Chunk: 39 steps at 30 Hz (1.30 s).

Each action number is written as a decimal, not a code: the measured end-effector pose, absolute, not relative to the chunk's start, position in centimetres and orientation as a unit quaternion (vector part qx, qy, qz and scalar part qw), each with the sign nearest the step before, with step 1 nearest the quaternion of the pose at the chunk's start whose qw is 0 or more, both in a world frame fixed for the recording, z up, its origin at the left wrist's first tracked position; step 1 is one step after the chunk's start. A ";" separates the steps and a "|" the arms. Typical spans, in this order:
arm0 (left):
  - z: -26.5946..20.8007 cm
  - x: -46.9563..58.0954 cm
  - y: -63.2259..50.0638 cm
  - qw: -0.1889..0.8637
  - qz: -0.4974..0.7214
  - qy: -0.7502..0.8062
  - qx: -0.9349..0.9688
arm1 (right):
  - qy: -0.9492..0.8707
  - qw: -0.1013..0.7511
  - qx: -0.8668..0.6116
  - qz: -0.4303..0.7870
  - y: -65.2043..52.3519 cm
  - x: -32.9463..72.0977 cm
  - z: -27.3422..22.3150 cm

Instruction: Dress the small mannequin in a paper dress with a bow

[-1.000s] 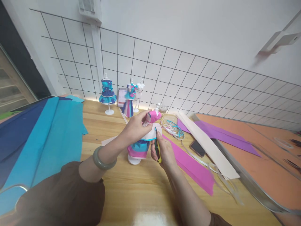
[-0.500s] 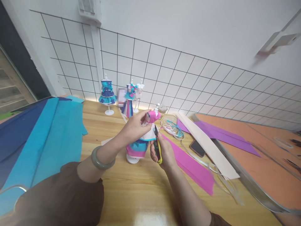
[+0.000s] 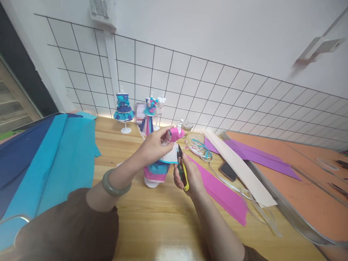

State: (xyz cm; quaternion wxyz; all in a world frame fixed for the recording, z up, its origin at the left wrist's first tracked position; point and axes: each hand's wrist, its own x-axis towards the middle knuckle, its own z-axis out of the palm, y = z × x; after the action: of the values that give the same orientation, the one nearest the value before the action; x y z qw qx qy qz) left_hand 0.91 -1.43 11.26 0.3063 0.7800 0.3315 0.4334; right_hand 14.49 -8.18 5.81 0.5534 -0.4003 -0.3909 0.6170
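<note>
My left hand (image 3: 156, 143) is closed around the upper body of a small white dress form (image 3: 177, 133), which it holds tilted. The form wears a pink top, a white layer with a blue edge (image 3: 171, 155), and a blue and pink skirt (image 3: 157, 170); its round white base (image 3: 151, 183) shows below. In my right hand (image 3: 190, 172) is a pair of snips (image 3: 184, 171) with dark blades and a yellow and green handle. The blades point up, close beside the white layer's right edge. Whether they touch it I cannot tell.
Dressed mini forms (image 3: 123, 108) stand at the back by the grid wall. Blue sheets (image 3: 65, 152) lie at left. To the right are tangled ribbons (image 3: 199, 148), a pink strip (image 3: 223, 192), a phone (image 3: 227, 171), a cream strip (image 3: 241, 174) and purple sheets (image 3: 258, 159).
My left hand and the dress form have shifted slightly left, away from the snips. The right hand has stayed nearly in place, its snips turned a little.
</note>
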 end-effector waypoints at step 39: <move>11.5 0.6 -1.2 0.348 0.432 0.297 0.777 | -0.393 0.595 -0.394 0.580 -8.0 15.0 6.1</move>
State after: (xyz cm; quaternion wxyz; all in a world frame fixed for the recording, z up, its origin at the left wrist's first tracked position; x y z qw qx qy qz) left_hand 0.57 -1.16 11.54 0.3478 0.7771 0.2972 0.4321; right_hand 14.95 -7.99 6.15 0.5951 -0.3937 -0.3932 0.5798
